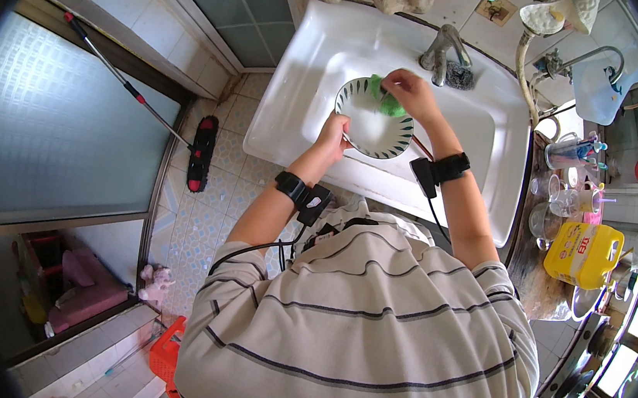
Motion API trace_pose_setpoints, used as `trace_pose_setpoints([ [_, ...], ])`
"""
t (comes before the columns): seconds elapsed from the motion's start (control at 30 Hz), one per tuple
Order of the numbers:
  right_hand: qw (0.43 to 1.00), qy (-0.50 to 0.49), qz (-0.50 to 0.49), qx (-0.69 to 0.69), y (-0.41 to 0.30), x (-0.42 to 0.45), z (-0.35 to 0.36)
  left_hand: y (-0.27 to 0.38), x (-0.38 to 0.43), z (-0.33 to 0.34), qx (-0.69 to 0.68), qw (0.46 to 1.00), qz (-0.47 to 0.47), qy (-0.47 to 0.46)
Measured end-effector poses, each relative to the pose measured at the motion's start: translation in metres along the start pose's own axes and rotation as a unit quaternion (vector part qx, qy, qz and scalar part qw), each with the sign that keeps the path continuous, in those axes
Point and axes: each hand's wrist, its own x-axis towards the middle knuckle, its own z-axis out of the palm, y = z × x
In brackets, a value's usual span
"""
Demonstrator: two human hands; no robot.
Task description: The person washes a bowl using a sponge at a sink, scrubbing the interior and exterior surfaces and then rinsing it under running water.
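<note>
A white ceramic dish with dark green leaf-like marks around its rim is held over the front part of the white sink. My left hand grips the dish's near left rim. My right hand pinches a green cloth against the far right part of the dish. A small shiny piece shows by these fingers, too small to name. Between the dish and my right wrist a thin brown stick is partly visible. Behind the dish stand the metal faucet and a dark scouring pad.
On the right counter stand a yellow plastic jug, clear cups and a toothbrush holder. A long-handled floor brush leans against the frosted-glass door at left. A red plastic basket sits behind me.
</note>
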Motion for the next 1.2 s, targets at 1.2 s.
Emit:
trace_pose_setpoints([
  [1.2, 0.873, 0.043, 0.376, 0.307, 0.048, -0.072, 0.022, 0.036, -0.024, 0.005, 0.288, 0.939, 0.12, -0.144],
])
